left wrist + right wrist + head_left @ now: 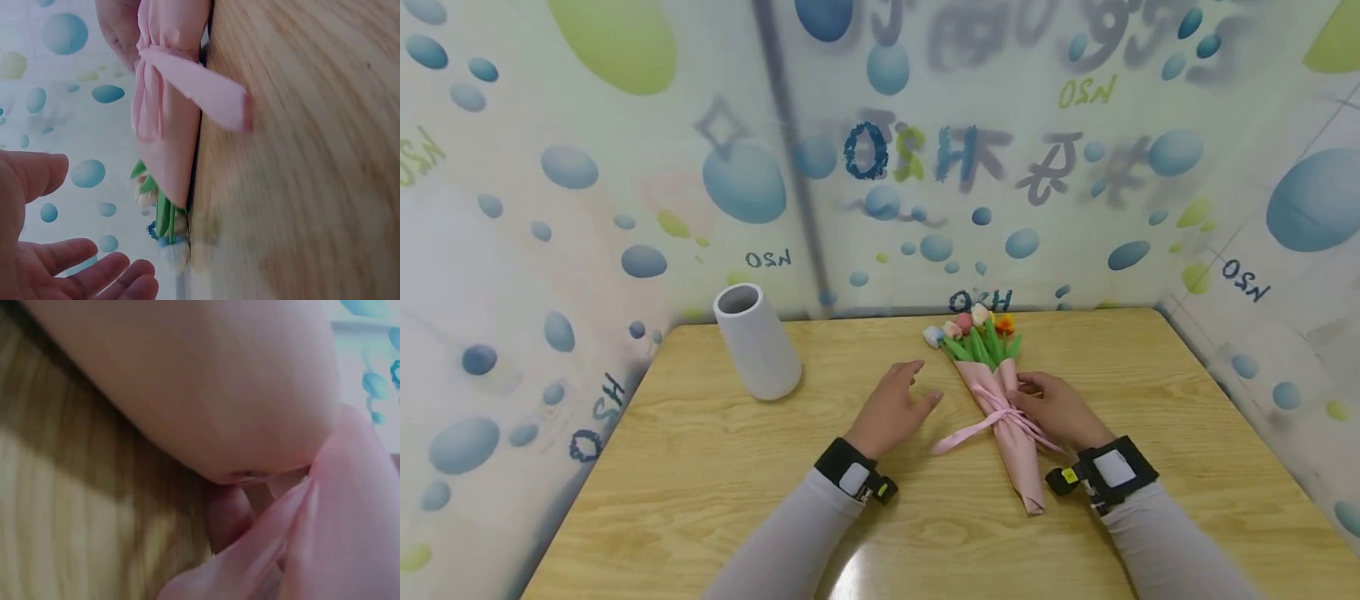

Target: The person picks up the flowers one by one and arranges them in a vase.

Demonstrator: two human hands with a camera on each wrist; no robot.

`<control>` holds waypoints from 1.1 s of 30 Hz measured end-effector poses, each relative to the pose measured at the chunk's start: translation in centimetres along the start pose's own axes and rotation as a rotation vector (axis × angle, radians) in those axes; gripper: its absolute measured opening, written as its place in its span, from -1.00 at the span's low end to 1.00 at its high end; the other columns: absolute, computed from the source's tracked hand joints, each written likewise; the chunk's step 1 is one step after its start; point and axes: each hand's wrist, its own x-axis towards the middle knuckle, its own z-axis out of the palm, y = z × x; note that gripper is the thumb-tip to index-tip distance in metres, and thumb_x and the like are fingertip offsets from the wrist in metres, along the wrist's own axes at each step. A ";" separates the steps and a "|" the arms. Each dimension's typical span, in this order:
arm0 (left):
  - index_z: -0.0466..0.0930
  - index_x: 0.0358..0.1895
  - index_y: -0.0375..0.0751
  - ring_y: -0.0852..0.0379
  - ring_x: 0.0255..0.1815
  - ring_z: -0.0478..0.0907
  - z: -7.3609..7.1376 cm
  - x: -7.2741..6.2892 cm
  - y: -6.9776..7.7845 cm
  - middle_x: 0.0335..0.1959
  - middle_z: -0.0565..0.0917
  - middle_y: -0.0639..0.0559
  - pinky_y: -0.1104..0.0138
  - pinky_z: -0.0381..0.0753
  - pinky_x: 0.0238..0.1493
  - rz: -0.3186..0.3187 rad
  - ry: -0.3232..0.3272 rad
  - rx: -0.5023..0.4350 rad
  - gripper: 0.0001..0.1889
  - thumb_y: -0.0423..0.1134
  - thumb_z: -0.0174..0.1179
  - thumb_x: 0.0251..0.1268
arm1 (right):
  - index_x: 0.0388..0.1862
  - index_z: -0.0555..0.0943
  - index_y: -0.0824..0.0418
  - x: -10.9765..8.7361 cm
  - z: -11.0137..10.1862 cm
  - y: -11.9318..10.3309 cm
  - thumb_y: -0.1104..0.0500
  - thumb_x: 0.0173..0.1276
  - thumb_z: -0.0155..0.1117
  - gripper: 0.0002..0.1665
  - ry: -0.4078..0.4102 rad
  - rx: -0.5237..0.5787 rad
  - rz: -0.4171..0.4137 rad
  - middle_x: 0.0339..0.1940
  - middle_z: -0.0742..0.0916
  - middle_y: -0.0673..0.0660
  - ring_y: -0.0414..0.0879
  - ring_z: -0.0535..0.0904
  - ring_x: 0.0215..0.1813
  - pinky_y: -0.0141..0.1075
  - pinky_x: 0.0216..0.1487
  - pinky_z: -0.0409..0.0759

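A bouquet of tulips (988, 342) in pink wrapping, tied with a pink ribbon (966, 435), lies on the wooden table with its flower heads toward the wall. My right hand (1060, 408) grips the wrapping from the right, close to the ribbon knot; in the right wrist view its fingers are partly hidden by the pink wrapping (350, 519). Left of the bouquet, my left hand (891, 410) hovers apart from it, fingers spread and holding nothing. The left wrist view shows those loose fingers (100, 272) near the tulips and a ribbon tail (206, 94) sticking out.
A white vase (760, 346) stands upright at the table's back left, its mouth uncovered. The wooden table (700, 492) meets a wall (880, 233) printed with blue and green dots along its back edge. Each wrist wears a black strap with a small camera.
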 end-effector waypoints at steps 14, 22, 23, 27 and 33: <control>0.36 0.49 -0.34 -0.11 0.24 0.61 0.4 0.0 -0.7 0.33 0.58 -0.23 -0.01 0.63 0.24 -0.098 0.000 -0.177 -0.33 0.04 0.19 0.53 | 0.49 0.39 0.38 0.5 3.0 -3.1 -0.05 0.54 0.27 -0.25 -0.030 0.100 -0.008 0.25 0.68 0.38 0.20 0.65 0.22 0.04 0.18 0.68; 0.54 0.34 -0.33 -0.08 0.17 0.65 0.5 0.3 -1.6 0.14 0.70 -0.16 0.01 0.61 0.26 -0.130 -0.008 -0.247 -0.42 0.03 0.26 0.46 | 0.48 0.42 0.36 0.9 4.6 -4.4 -0.04 0.52 0.29 -0.28 -0.023 0.133 -0.018 0.19 0.71 0.34 0.12 0.69 0.14 -0.05 0.09 0.72; 0.56 0.31 -0.31 -0.05 0.14 0.65 0.6 0.3 -1.7 0.10 0.72 -0.13 0.02 0.62 0.24 -0.130 -0.012 -0.255 -0.44 0.02 0.28 0.45 | 0.47 0.42 0.35 1.0 4.8 -4.5 -0.03 0.52 0.29 -0.28 -0.022 0.136 -0.017 0.18 0.71 0.33 0.11 0.69 0.13 -0.06 0.08 0.72; 0.64 0.19 -0.22 0.06 0.02 0.66 0.6 0.5 -2.0 -0.03 0.75 -0.03 0.12 0.63 0.13 -0.133 -0.028 -0.289 -0.56 -0.03 0.35 0.40 | 0.44 0.46 0.33 1.3 5.4 -4.8 -0.02 0.51 0.30 -0.32 -0.018 0.145 -0.019 0.13 0.72 0.30 0.06 0.70 0.08 -0.13 0.01 0.72; 0.65 0.15 -0.20 0.04 0.03 0.65 0.3 0.7 -2.3 -0.03 0.74 -0.04 0.13 0.64 0.13 -0.146 -0.017 -0.261 -0.62 -0.06 0.34 0.42 | 0.39 0.51 0.29 1.8 6.2 -5.4 0.01 0.49 0.32 -0.39 -0.002 0.146 -0.034 0.03 0.73 0.25 0.01 0.68 -0.02 -0.27 -0.11 0.66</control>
